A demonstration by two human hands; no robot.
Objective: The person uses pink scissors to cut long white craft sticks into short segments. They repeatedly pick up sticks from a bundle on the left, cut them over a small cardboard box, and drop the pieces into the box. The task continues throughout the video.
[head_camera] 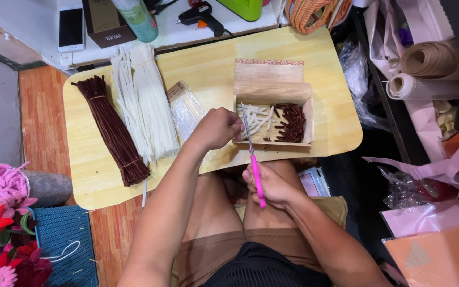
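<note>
Over the near edge of the small wooden table [341, 127], my left hand [218, 128] is curled shut, fingertips pinched at the lip of the open wooden box [272, 91]; whatever it pinches is hidden, likely a white pipe cleaner. My right hand [272, 186] is wrapped around the pink-handled scissors [253, 154], blades raised and pointing into the box beside the left fingertips.

Inside the box: cut white stem pieces [256, 118] on the left, dark brown cut pieces [292, 123] heaped on the right.

Note to self: keep the blades above the box so snips drop in, and hold the left fingertips back from the cutting edge.

Further left on the table lie a bundle of white pipe cleaners [147, 101], a bundle of brown pipe cleaners [113, 130], and a clear plastic packet [186, 110] between bundles and box.
</note>
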